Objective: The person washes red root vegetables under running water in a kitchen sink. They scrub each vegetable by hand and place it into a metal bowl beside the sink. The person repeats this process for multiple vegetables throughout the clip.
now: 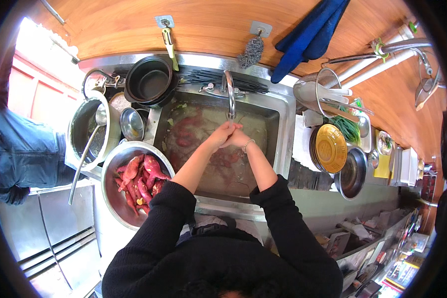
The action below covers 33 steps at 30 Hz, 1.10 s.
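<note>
My left hand [220,135] and my right hand [237,138] touch each other under the spout of a chrome faucet [229,87]. Whether anything lies between them cannot be made out. A bead bracelet [249,143] circles my right wrist. Below both hands, a stainless steel sink [283,111] holds murky water with reddish sweet potatoes [185,137] under it. To the left of my left forearm, a large metal bowl [111,201] contains several red-skinned sweet potatoes [143,178], one with a small yellow cut end.
A large pot [72,128] with a long ladle [83,160] and black pots [149,80] stand left. At right are yellow baskets [330,148], a dark pan [352,173] and a strainer [320,89]. A blue cloth [311,35] hangs above. Another person's jacket [29,145] shows at far left.
</note>
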Each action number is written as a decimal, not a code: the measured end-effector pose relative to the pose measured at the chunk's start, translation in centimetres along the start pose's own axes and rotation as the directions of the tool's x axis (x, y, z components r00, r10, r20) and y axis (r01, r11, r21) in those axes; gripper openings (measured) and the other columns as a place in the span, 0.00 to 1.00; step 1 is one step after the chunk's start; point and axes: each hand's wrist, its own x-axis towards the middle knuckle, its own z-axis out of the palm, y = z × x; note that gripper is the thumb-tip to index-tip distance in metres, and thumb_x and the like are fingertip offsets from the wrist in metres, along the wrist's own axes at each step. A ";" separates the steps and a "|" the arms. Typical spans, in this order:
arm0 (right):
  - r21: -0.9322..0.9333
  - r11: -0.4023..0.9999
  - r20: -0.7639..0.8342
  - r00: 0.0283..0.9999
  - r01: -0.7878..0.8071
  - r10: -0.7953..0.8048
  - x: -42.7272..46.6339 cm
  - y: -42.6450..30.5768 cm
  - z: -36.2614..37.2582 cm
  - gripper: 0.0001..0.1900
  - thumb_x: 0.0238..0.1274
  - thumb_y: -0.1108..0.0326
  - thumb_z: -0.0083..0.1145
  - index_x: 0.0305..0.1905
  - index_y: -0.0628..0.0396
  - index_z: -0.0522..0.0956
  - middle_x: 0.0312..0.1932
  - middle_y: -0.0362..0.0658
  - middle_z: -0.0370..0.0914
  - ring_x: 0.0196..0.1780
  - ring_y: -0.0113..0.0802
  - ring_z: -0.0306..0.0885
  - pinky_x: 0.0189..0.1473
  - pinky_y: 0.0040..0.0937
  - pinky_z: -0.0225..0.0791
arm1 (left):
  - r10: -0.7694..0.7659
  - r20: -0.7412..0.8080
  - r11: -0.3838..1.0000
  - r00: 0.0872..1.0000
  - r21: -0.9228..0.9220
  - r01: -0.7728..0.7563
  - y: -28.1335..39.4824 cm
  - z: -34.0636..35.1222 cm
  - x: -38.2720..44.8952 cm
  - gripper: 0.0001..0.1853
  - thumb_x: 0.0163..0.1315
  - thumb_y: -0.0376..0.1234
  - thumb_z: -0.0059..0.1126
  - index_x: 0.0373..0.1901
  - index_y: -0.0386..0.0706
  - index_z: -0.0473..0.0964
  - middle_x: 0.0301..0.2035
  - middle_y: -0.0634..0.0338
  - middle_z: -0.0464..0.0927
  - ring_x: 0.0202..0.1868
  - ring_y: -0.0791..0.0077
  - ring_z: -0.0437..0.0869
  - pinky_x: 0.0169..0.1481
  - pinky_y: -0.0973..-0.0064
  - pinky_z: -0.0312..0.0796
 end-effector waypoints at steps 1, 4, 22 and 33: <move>-0.062 0.997 0.012 0.999 0.041 -0.040 0.2 -0.7 -0.1 0.30 0.29 0.70 0.72 0.47 0.57 0.74 0.43 0.40 0.78 0.50 0.36 0.75 0.55 0.36 0.66 | 0.026 0.016 0.999 1.000 -0.029 -0.026 0.4 -0.4 -0.3 0.14 0.70 0.37 0.41 0.49 0.41 0.72 0.32 0.62 0.77 0.31 0.78 0.75 0.39 0.79 0.69; 0.263 0.937 0.219 0.960 -0.230 0.174 0.6 -2.9 -0.2 0.22 0.34 0.72 0.69 0.42 0.55 0.74 0.38 0.39 0.77 0.48 0.34 0.75 0.50 0.33 0.69 | -0.006 0.001 0.989 1.000 -0.145 0.006 1.8 -2.3 -1.3 0.14 0.68 0.35 0.44 0.50 0.39 0.72 0.32 0.63 0.76 0.32 0.79 0.74 0.39 0.79 0.68; 0.089 0.994 -0.192 0.978 -0.069 0.085 0.6 2.5 2.5 0.09 0.51 0.69 0.55 0.36 0.60 0.72 0.27 0.44 0.74 0.31 0.32 0.75 0.29 0.30 0.68 | 0.047 -0.084 0.960 0.995 -0.271 -0.069 0.4 0.4 1.0 0.20 0.65 0.28 0.41 0.60 0.44 0.64 0.28 0.64 0.74 0.30 0.80 0.74 0.35 0.82 0.70; -0.611 0.765 -0.155 0.978 -0.204 0.138 3.1 3.7 2.1 0.14 0.56 0.58 0.53 0.40 0.57 0.77 0.36 0.53 0.79 0.39 0.53 0.78 0.41 0.46 0.71 | -0.171 -0.459 0.967 0.872 -0.248 0.060 -10.2 -4.1 5.4 0.15 0.64 0.40 0.43 0.41 0.40 0.73 0.34 0.56 0.79 0.29 0.72 0.77 0.33 0.76 0.69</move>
